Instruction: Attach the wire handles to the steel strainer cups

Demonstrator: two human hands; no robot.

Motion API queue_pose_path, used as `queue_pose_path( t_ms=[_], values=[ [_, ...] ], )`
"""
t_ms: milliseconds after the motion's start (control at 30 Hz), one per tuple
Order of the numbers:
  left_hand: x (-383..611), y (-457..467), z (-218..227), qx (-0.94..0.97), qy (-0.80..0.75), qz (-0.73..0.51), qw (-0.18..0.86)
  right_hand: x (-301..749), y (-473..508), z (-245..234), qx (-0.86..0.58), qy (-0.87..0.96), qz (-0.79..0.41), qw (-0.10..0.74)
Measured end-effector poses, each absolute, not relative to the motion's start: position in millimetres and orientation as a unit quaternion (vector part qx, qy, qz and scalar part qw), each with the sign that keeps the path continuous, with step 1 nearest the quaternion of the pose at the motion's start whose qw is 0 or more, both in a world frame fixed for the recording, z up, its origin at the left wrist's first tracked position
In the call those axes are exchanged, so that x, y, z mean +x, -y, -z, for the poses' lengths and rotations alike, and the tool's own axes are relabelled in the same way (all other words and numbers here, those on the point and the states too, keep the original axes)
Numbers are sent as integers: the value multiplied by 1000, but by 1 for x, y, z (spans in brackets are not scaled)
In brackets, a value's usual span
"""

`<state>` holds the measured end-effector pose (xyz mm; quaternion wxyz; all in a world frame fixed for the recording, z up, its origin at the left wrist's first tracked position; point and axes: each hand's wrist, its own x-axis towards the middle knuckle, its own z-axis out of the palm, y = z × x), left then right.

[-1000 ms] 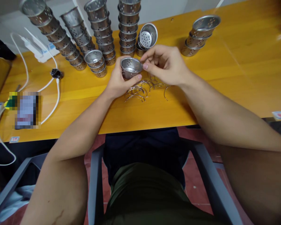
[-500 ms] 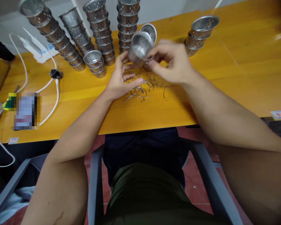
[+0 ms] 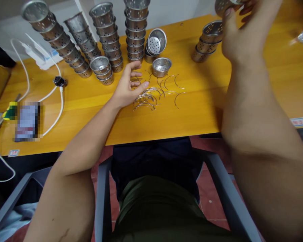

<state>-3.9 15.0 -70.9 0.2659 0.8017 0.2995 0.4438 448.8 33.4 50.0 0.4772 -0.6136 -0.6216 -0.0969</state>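
Held cup (image 3: 224, 7): perforated metal, at the view's one o'clock edge; likely light, stiff and slippery, best taken by the rim.
Right hand (image 3: 244, 36): grasping that cup, thumb against it.
Short stack (image 3: 204, 44): at the held cup's seven o'clock.
Left hand (image 3: 127, 85): fingers parted, nothing held; curved wires (image 3: 146, 96) lie at its four o'clock.

I see perforated metal, dully shiny, in the held cup (image 3: 222, 6) at my right fingers (image 3: 230, 21). Beyond my left fingers (image 3: 134, 65), the small cup (image 3: 161, 71) is brighter metal; beside them, wire arcs (image 3: 155, 89) gleam, metallic and smooth. Around them, the worktop (image 3: 187, 117) looks like smooth, softly glossy wood.
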Motion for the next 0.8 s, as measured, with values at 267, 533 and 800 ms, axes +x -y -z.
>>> queue_pose_path(
  t_ms=[267, 533, 800],
  values=[
    [-6, -17, 73, 808, -286, -447, 256, 428, -28, -55, -703, 583, 68, 403],
    [-4, -12, 67, 808, -297, -431, 271, 429, -48, -44, -747, 550, 18, 372],
    [-8, -7, 61, 826, -278, -413, 264, 404, -16, -50, -742, 577, 2, 340]
  ],
)
